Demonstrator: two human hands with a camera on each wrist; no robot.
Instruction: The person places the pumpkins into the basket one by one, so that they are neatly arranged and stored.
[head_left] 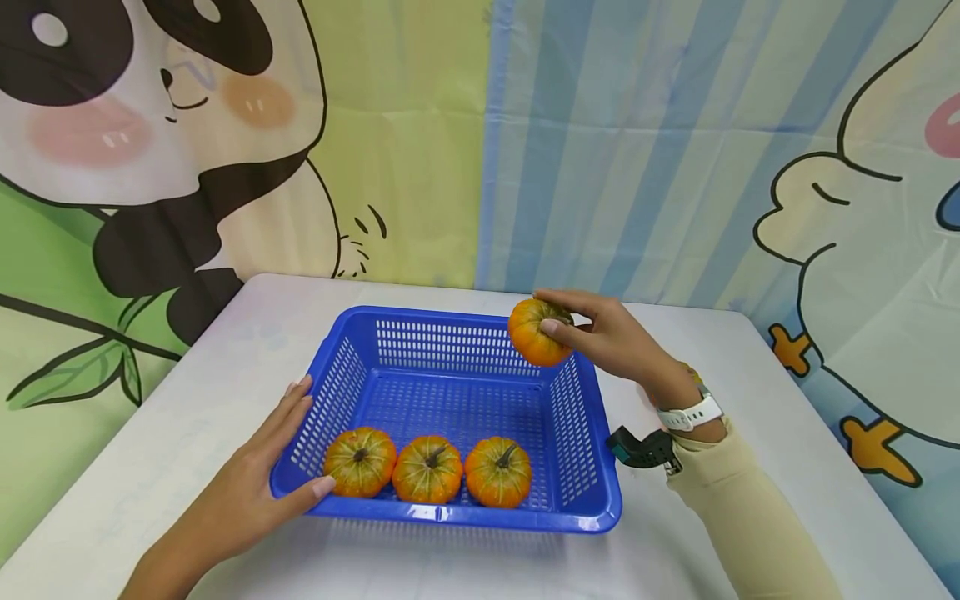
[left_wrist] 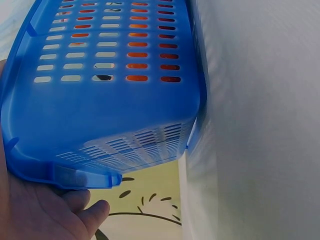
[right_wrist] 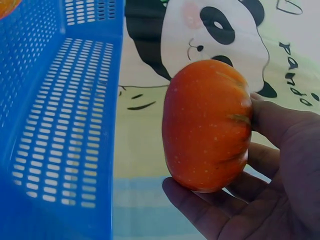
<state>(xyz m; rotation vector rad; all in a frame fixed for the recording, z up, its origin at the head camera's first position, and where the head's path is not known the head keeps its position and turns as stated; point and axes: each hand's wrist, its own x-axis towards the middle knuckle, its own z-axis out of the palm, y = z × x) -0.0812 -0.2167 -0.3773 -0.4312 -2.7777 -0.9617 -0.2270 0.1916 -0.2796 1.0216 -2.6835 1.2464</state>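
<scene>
A small orange pumpkin (head_left: 538,332) is held in my right hand (head_left: 611,337), over the far right corner of a blue plastic basket (head_left: 450,317). In the right wrist view the thumb and fingertips grip the held pumpkin (right_wrist: 207,127) by its sides, beside the basket wall (right_wrist: 62,125). My left hand (head_left: 232,492) rests against the basket's near left corner, fingers extended along the left side and thumb at the front rim. Inside the basket, three pumpkins (head_left: 360,462) sit in a row along the near wall, stems up.
The basket stands on a white table (head_left: 675,533) backed by a printed cloth (head_left: 420,167) with cartoon animals. On the right wrist are a white watch band (head_left: 690,413) and a black strap (head_left: 641,447), the latter close to the basket's right rim.
</scene>
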